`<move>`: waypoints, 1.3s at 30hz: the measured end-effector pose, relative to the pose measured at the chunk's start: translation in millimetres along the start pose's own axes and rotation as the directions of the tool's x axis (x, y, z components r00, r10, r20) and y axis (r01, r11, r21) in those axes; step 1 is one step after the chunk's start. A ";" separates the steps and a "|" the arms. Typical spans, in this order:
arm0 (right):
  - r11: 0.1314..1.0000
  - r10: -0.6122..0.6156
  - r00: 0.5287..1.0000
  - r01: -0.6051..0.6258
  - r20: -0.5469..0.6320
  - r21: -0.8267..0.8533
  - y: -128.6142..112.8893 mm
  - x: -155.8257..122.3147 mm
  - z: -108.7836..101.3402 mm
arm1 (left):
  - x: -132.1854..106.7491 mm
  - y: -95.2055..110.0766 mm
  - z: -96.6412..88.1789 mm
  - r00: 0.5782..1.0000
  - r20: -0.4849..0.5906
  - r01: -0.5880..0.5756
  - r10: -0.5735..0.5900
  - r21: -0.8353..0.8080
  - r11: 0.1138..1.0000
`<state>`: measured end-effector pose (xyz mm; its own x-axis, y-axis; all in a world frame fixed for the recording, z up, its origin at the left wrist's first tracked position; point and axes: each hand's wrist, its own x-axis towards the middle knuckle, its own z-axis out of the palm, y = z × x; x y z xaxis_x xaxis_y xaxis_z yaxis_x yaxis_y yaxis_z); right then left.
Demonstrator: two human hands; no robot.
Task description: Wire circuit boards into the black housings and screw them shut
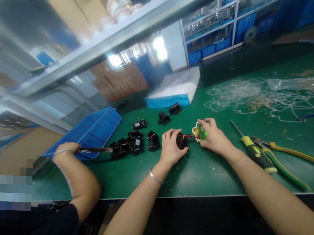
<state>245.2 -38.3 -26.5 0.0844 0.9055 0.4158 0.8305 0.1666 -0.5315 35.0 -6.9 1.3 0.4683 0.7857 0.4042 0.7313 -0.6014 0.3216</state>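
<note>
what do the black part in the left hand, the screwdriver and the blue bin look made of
Black part in the left hand: probably moulded plastic, by its dark, uniform surface, though fingers cover much of it.
Screwdriver: shaft likely metal, by its thin grey look; yellow-and-black handle plastic or rubber, can't tell which.
Blue bin: likely smooth plastic, by its evenly coloured, thin walls.

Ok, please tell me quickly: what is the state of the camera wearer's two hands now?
Left hand: closed, fingers curled around a black part.
Right hand: closed, holding a green circuit board with white casing.
</note>
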 end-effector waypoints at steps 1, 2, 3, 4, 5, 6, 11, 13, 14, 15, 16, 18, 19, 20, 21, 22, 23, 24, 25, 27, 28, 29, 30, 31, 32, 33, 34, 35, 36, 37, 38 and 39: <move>1.000 -0.009 1.000 0.009 -0.008 -0.030 -1.9 -1.2 -2.2 | -2.3 0.5 -6.6 0.999 -0.002 -0.042 0.042 0.062 0.997; 0.998 -0.017 1.000 0.016 -0.016 -0.055 -3.1 -2.1 -4.6 | -4.4 0.9 -12.8 0.997 0.005 -0.075 0.075 0.116 0.990; 0.997 -0.021 0.999 0.019 -0.028 -0.073 -3.7 -2.7 -7.1 | -6.4 1.2 -18.3 0.995 0.014 -0.096 0.095 0.159 0.983; 0.996 -0.024 0.999 0.020 -0.043 -0.085 -3.8 -3.1 -9.6 | -8.0 1.4 -23.3 0.994 0.022 -0.105 0.103 0.190 0.976; 0.996 -0.024 0.998 0.019 -0.061 -0.091 -3.6 -3.3 -12.1 | -9.1 1.5 -27.6 0.995 0.026 -0.104 0.101 0.208 0.973; 0.996 -0.023 0.996 0.015 -0.083 -0.093 -3.2 -3.3 -14.6 | -9.9 1.4 -31.6 0.995 0.028 -0.098 0.094 0.214 0.972; 0.997 -0.024 0.985 0.011 -0.174 -0.073 -1.6 -4.4 -22.1 | -10.5 -3.9 -44.3 0.997 0.061 -0.059 0.051 0.135 0.989; 0.996 -0.036 0.984 0.022 -0.173 -0.084 -2.0 -5.9 -21.5 | -12.0 -8.3 -44.5 0.995 0.098 -0.028 0.019 0.093 0.995; 0.995 -0.045 0.986 0.030 -0.159 -0.096 -2.7 -6.7 -20.6 | -13.4 -10.7 -43.4 0.992 0.124 -0.005 -0.004 0.078 0.997; 0.993 -0.055 0.989 0.039 -0.141 -0.112 -3.6 -7.4 -19.4 | -15.0 -12.8 -41.6 0.988 0.149 0.022 -0.032 0.069 0.997; 0.990 -0.069 0.991 0.054 -0.117 -0.126 -4.8 -7.9 -18.0 | -16.8 -14.6 -39.5 0.983 0.172 0.050 -0.061 0.067 0.996; 0.983 -0.119 0.991 0.109 -0.065 -0.146 -8.0 -8.1 -15.3 | -20.3 -16.5 -35.0 0.974 0.199 0.095 -0.108 0.075 0.993; 0.978 -0.156 0.987 0.148 -0.043 -0.146 -9.9 -7.9 -14.1 | -21.8 -16.6 -33.0 0.972 0.201 0.107 -0.121 0.081 0.991; 0.972 -0.195 0.980 0.189 -0.027 -0.140 -11.6 -7.5 -13.1 | -23.1 -16.1 -31.3 0.972 0.199 0.112 -0.127 0.085 0.990; 0.964 -0.233 0.972 0.229 -0.015 -0.132 -13.1 -7.1 -12.3 | -24.1 -15.2 -29.9 0.972 0.198 0.112 -0.127 0.087 0.990; 0.958 -0.262 0.965 0.259 -0.010 -0.124 -14.2 -6.6 -11.7 | -24.8 -14.1 -28.8 0.973 0.196 0.109 -0.124 0.088 0.990; 0.954 -0.280 0.960 0.277 -0.010 -0.114 -14.8 -6.2 -11.2 | -25.4 -13.0 -27.9 0.974 0.191 0.105 -0.121 0.088 0.990; 0.953 -0.289 0.957 0.287 -0.011 -0.103 -14.9 -5.9 -10.9 | -25.7 -12.0 -27.1 0.976 0.185 0.103 -0.118 0.089 0.991; 0.953 -0.291 0.957 0.289 -0.011 -0.089 -14.4 -5.7 -10.8 | -25.8 -11.1 -26.4 0.977 0.176 0.103 -0.117 0.090 0.991; 0.956 -0.288 0.958 0.287 -0.003 -0.061 -12.7 -5.5 -11.1 | -25.5 -9.6 -25.6 0.979 0.151 0.120 -0.133 0.091 0.989; 0.956 -0.288 0.958 0.288 0.005 -0.050 -11.8 -5.5 -11.5 | -25.0 -8.9 -25.5 0.979 0.140 0.138 -0.151 0.096 0.986; 0.956 -0.290 0.957 0.290 0.011 -0.042 -11.2 -5.4 -12.1 | -24.2 -8.2 -25.6 0.977 0.128 0.158 -0.171 0.106 0.982; 0.956 -0.292 0.956 0.292 0.012 -0.035 -10.9 -5.4 -12.7 | -23.3 -7.4 -25.8 0.976 0.113 0.170 -0.184 0.125 0.977; 0.955 -0.294 0.956 0.295 0.007 -0.027 -10.8 -5.3 -13.1 | -22.2 -6.5 -26.1 0.979 0.097 0.166 -0.182 0.152 0.974; 0.956 -0.294 0.956 0.294 -0.003 -0.016 -10.9 -5.1 -13.2 | -21.0 -5.7 -26.4 0.984 0.083 0.141 -0.159 0.185 0.972; 0.958 -0.287 0.958 0.287 -0.016 0.001 -11.0 -4.9 -12.8 | -19.7 -5.0 -26.5 0.990 0.073 0.101 -0.119 0.218 0.971; 0.962 -0.271 0.962 0.272 -0.026 0.024 -10.9 -4.6 -12.0 | -18.4 -4.5 -26.4 0.995 0.071 0.052 -0.071 0.242 0.969; 0.967 -0.249 0.968 0.250 -0.027 0.047 -10.6 -4.3 -10.6 | -17.1 -4.2 -26.0 0.996 0.080 0.006 -0.027 0.254 0.967; 0.973 -0.221 0.975 0.222 -0.025 0.069 -10.0 -4.1 -8.8 | -15.9 -4.0 -25.3 0.995 0.096 -0.029 0.004 0.251 0.968; 0.978 -0.188 0.982 0.189 -0.022 0.088 -9.3 -4.0 -6.7 | -14.7 -4.0 -24.4 0.993 0.113 -0.045 0.019 0.237 0.971; 0.982 -0.154 0.988 0.155 -0.019 0.107 -8.5 -4.0 -4.5 | -13.6 -4.1 -23.4 0.992 0.126 -0.045 0.018 0.216 0.975; 0.984 -0.125 0.992 0.126 -0.018 0.125 -8.0 -4.0 -2.4 | -12.5 -4.2 -22.4 0.991 0.135 -0.035 0.009 0.193 0.981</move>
<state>239.4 -44.3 -22.1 -0.0100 0.8703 0.4924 0.7590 0.3272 -0.5629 15.0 -17.5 14.1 0.5376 0.7926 0.2878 0.7962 -0.5895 0.1362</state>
